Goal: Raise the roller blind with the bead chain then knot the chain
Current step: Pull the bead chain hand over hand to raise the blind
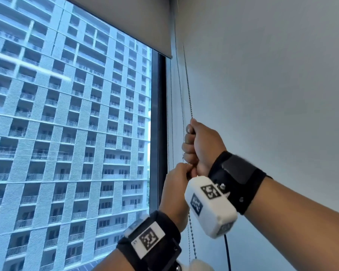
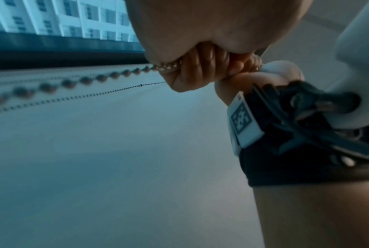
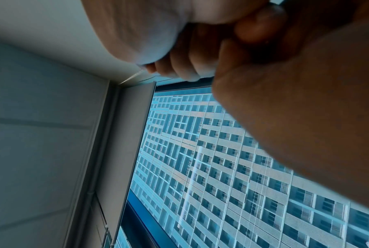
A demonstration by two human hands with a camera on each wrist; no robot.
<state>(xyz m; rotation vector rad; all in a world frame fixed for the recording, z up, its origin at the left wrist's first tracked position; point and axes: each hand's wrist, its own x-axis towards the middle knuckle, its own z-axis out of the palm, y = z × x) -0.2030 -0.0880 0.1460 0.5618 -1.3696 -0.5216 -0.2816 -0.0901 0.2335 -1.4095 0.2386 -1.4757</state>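
The grey roller blind (image 1: 135, 26) covers only the top of the window, its bottom edge high at the right. The bead chain (image 1: 187, 81) hangs taut beside the window frame. My right hand (image 1: 201, 143) grips it in a fist at about mid-height. Directly under it, my left hand (image 1: 176, 182) holds the same chain, knuckles touching the right hand. Below both hands the chain hangs down loose. In the left wrist view the beads (image 2: 85, 80) run away from the left hand (image 2: 200, 25). The right wrist view shows my right hand (image 3: 179, 67) curled, with the blind (image 3: 136, 125) beyond.
A plain white wall (image 1: 272, 85) is at the right, and the dark window frame (image 1: 160, 114) stands just left of the chain. A tall apartment building (image 1: 67, 124) fills the glass. A white object (image 1: 201, 265) sits at the bottom edge beside a black cable (image 1: 227, 251).
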